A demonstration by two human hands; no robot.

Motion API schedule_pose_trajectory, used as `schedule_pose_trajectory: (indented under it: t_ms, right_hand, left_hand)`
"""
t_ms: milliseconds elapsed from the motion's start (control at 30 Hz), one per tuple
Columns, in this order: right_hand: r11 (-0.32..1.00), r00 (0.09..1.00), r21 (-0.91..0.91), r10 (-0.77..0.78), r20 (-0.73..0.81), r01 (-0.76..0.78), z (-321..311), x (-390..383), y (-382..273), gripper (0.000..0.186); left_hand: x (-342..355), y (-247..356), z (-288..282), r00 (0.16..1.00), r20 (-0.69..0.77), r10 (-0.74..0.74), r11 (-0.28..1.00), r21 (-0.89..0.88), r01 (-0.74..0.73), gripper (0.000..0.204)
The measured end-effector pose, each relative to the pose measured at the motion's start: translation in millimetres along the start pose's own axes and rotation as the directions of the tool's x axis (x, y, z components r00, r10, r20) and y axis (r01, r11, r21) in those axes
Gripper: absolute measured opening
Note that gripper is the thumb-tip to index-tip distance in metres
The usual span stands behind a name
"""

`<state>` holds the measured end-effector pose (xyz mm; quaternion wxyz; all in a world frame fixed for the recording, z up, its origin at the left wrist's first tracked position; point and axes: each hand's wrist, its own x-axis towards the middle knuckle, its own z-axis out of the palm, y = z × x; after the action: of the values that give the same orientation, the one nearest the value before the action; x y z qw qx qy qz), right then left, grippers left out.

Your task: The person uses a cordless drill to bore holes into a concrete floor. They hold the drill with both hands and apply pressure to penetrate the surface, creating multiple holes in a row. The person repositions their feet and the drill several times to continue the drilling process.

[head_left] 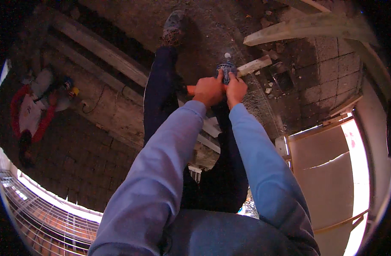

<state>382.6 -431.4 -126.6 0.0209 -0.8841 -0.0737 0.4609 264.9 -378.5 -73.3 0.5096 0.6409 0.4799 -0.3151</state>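
At centre frame, the left hand (209, 89) closes around an orange handle (190, 90), while the right hand (235, 88) pinches a small bluish-grey object (226, 68) just above it. A short wooden batten (254, 65) lies beside them on the rubble-strewn concrete floor (212, 30). A second person (31, 112) stands at left.

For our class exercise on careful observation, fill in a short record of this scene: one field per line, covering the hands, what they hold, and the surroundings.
left hand: gripping an orange handle
right hand: pressed beside the left, fingers on a small dark blue-grey object
object identity: too blurred to tell
sleeves: blue, long
legs: dark trousers, one shoe forward
nearby: wooden batten, rubble, block paving
other person: red and white clothing, far left
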Motion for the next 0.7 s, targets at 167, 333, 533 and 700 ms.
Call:
schedule_pose_trajectory:
  t_ms: [167, 333, 533, 700]
  right_hand:
    - [1.000, 1.000, 0.013, -0.008, 0.006, 0.008, -0.9, -5.2, -4.3, 0.063]
    - [0.994, 0.995, -0.078, -0.082, -0.062, 0.077, 1.3, -2.5, -3.3, 0.054]
    - [0.997, 0.994, -0.038, -0.069, -0.087, 0.066, 7.1, 3.3, 3.4, 0.054]
    - [0.992, 0.993, -0.096, -0.091, -0.077, 0.083, 5.6, 4.1, 4.7, 0.052]
  left_hand:
    - [-3.1, -1.1, -0.2, 0.998, -0.051, 0.023, 1.000, 0.005, -0.023, 0.077]
    - [-0.4, -0.1, 1.6, 0.999, -0.054, 0.008, 1.000, -0.013, -0.008, 0.077]
    - [-0.2, -0.9, 1.0, 0.999, -0.050, 0.017, 1.000, 0.019, -0.016, 0.075]
    - [-0.3, 0.7, 0.5, 0.999, -0.050, 0.001, 1.000, -0.001, -0.001, 0.076]
